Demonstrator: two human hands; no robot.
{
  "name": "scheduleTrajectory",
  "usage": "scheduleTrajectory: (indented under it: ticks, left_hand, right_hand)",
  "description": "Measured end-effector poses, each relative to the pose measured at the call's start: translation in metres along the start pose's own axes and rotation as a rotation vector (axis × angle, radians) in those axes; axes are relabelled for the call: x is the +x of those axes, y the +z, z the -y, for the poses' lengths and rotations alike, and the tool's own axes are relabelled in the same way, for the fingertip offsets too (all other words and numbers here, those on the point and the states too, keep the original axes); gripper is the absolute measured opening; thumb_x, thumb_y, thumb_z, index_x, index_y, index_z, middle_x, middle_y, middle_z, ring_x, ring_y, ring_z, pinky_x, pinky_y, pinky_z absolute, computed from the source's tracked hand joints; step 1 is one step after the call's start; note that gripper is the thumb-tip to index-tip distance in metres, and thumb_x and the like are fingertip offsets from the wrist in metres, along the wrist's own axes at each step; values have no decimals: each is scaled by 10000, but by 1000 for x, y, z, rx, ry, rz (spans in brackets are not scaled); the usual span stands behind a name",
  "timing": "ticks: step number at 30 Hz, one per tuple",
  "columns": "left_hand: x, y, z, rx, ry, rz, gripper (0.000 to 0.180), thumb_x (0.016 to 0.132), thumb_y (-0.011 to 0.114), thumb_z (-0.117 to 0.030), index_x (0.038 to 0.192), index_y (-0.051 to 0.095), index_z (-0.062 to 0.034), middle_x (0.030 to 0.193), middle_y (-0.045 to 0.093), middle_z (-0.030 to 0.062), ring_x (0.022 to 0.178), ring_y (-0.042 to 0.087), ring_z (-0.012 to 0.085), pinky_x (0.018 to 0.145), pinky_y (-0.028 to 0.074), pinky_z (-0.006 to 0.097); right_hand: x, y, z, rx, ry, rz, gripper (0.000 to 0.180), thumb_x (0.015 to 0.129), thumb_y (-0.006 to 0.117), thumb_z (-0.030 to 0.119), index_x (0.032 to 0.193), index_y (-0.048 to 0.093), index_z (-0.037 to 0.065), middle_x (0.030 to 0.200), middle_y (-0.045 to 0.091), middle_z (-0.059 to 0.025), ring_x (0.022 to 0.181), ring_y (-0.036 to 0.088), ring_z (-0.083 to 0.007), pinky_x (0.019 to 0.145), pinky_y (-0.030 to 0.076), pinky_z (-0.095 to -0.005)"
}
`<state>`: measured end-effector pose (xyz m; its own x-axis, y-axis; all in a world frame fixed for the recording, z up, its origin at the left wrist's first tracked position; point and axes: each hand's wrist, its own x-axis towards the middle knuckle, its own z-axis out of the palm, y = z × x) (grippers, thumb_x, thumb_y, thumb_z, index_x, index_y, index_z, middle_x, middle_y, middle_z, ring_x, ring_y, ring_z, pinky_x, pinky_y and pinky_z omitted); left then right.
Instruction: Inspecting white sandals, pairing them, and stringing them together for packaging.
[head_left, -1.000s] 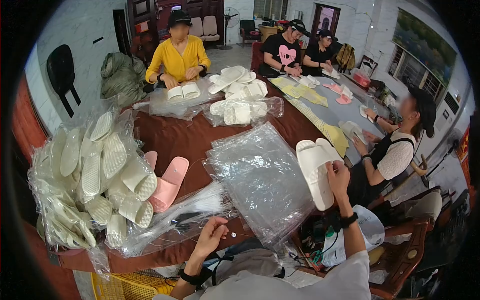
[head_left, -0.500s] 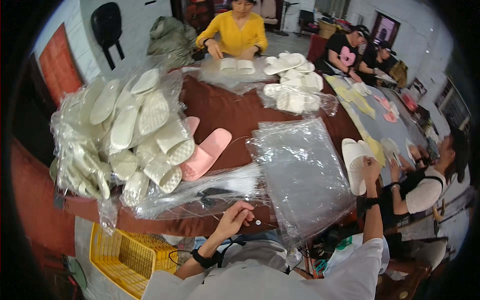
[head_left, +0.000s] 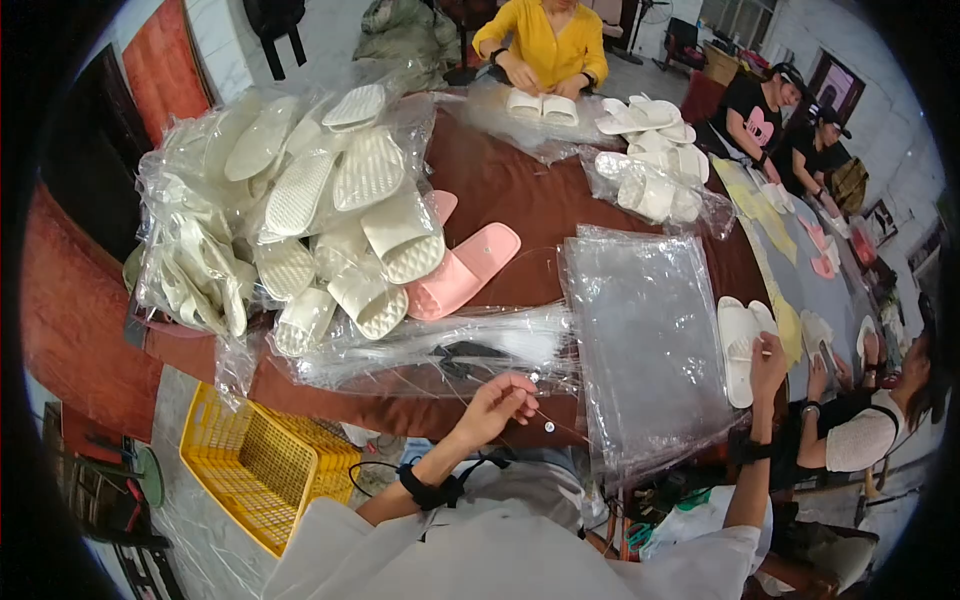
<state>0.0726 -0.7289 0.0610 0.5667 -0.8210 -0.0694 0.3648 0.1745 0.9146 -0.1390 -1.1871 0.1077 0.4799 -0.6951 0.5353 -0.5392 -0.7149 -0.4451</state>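
My right hand (head_left: 767, 366) grips a pair of white slippers (head_left: 737, 345) at the right edge of the table. Between the thumb and fingers of my left hand (head_left: 497, 408) is a thin clear strand (head_left: 545, 413), held just above the near table edge. Close to it hangs a small white round piece (head_left: 549, 427); whether the two are joined is unclear. Beyond my left hand lies a bundle of fine white plastic strands (head_left: 530, 340) in clear film. A stack of clear plastic bags (head_left: 645, 340) lies between my hands.
A large heap of bagged white slippers (head_left: 300, 190) covers the table's left side, beside a pink slipper (head_left: 465, 270). More white slippers (head_left: 655, 165) lie at the far right. A yellow crate (head_left: 250, 460) stands below left. A person in yellow (head_left: 545, 45) works across the table.
The view has shifted, so the table contents appear further right and the far side is cut off higher up. Both my hands keep their holds, the slippers still at the table's right edge.
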Motion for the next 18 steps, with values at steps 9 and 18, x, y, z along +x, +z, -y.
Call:
scheduleTrajectory:
  ticks: [9, 18]
  left_hand:
    - [-21, 2, -42, -146, 49, -40, 162, 1006, 460, -181, 1067, 549, -59, 841, 539, 0, 734, 488, 80, 651, 422, 227]
    - [-51, -8, -57, -167, 99, -43, 185, 1012, 452, -210, 1104, 527, -69, 827, 516, -14, 683, 444, 74, 606, 379, 204]
  right_hand:
    - [-120, -32, 270, 581, -104, 557, 149, 883, 619, 84, 1015, 669, 35, 854, 640, -45, 730, 565, -110, 679, 453, -246]
    - [-184, 27, 345, 931, -23, 867, 166, 885, 646, 87, 1023, 603, 5, 861, 637, -113, 698, 620, -135, 636, 511, -270]
